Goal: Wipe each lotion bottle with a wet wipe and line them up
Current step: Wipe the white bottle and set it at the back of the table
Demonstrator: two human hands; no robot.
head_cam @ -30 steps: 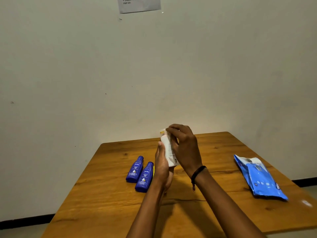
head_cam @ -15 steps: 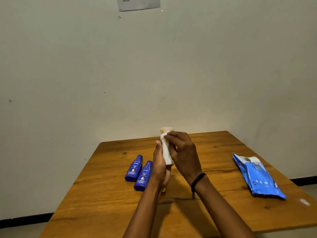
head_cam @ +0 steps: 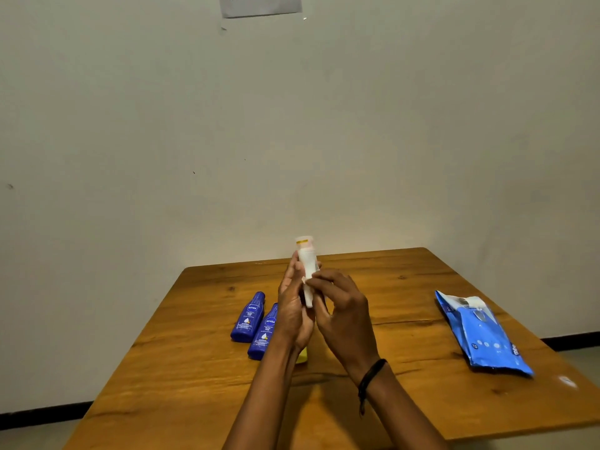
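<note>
My left hand (head_cam: 293,315) grips a white lotion bottle (head_cam: 306,254) upright above the middle of the wooden table (head_cam: 201,378), cap at the top. My right hand (head_cam: 341,315) pinches a small white wet wipe (head_cam: 305,280) against the bottle's middle. Most of the wipe is hidden by my fingers. Two dark blue lotion bottles lie side by side left of my hands, one further left (head_cam: 248,318) and one nearer (head_cam: 263,332), caps pointing to the wall. A yellow object (head_cam: 302,356) peeks out under my left wrist.
A blue wet-wipe pack (head_cam: 480,332) lies flat near the table's right edge. The table stands against a plain wall, with a paper notice (head_cam: 259,4) stuck high on it. A small white spot (head_cam: 566,381) marks the front right corner.
My right hand has slid with the wipe from near the cap down to the bottle's middle. The bottle now stands more upright with its cap uncovered.
</note>
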